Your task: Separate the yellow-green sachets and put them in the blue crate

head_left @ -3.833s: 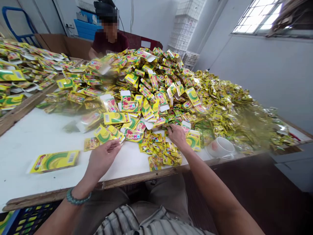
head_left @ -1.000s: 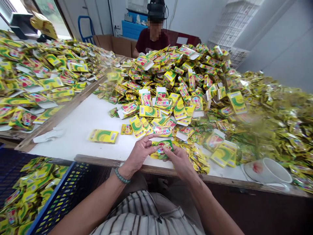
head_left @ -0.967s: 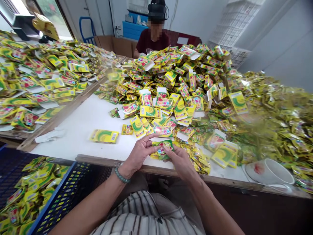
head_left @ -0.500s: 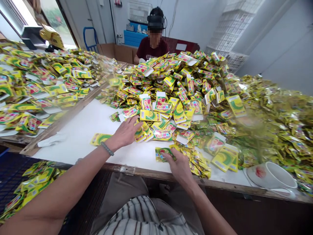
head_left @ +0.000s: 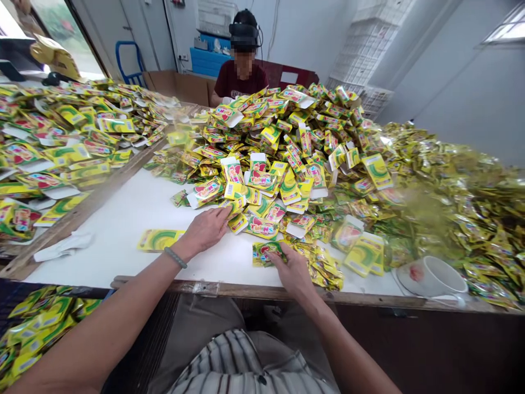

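Observation:
My left hand (head_left: 205,230) reaches over the white table (head_left: 135,213), and its fingertips close on a flat yellow carton (head_left: 234,207) at the edge of the big carton heap (head_left: 279,142). A green bead bracelet circles that wrist. Near the table's front edge my right hand (head_left: 292,268) pinches a small stack of green and yellow sachets (head_left: 266,253) down on the surface. More loose sachets (head_left: 324,268) lie just right of that hand. One flat yellow carton (head_left: 158,239) lies alone left of my left hand.
A white cup (head_left: 430,276) lies on its side at the front right. Shiny sachets (head_left: 459,197) pile up along the right. A second table (head_left: 49,142) on the left is heaped with cartons. A blue crate (head_left: 36,328) of packs stands lower left. Another person (head_left: 241,71) sits across the table.
My left hand let go of the sachet stack and reached forward to the cartons, then drew back slightly toward me. My right hand set the stack down on the table.

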`<state>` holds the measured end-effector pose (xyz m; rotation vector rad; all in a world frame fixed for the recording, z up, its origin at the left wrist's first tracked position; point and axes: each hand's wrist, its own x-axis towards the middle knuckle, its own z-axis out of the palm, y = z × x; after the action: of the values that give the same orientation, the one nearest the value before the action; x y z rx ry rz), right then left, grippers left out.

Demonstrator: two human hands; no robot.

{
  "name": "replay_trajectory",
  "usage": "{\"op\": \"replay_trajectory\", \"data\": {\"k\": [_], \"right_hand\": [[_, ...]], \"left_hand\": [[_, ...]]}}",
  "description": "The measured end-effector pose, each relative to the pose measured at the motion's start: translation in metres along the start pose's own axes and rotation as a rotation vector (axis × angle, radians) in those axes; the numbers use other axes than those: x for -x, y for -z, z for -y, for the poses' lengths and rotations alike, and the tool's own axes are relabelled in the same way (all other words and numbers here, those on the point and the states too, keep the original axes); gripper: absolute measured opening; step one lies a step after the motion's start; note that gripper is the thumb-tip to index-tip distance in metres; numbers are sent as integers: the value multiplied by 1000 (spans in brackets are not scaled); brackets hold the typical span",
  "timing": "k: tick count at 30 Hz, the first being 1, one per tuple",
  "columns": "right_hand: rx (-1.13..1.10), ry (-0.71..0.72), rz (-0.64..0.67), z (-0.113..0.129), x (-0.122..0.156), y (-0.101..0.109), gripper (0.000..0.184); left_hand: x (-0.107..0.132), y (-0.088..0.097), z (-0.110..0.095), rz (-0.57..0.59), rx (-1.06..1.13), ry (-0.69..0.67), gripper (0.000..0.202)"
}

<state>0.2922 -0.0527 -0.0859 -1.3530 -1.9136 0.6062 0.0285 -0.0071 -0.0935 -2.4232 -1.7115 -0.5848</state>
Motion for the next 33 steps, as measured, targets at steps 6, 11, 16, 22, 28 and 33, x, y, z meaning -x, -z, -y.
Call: {"op": "replay_trajectory", "data": {"k": [6,11,16,22,28,33], "right_hand": [[1,5,14,0,3,-3,24],[3,-5,-28,-2,4,4,26],[-24,-54,-52,2,-2,16,24],[-52,41,-265,20,-22,28,25],[-20,133,-32,21,-33,37,21],[82,80,106,15,-32,43,23]], "left_hand": [[-11,-4,-9,53,-35,36,49],[-8,2,-19,-35,51,143,42],[9,7,-37,-57,191,233,42],[26,-2,-64,-63,636,259,38],[33,-12,-78,-63,1197,378,49],[34,-9,-85,1,1340,333,46]]}}
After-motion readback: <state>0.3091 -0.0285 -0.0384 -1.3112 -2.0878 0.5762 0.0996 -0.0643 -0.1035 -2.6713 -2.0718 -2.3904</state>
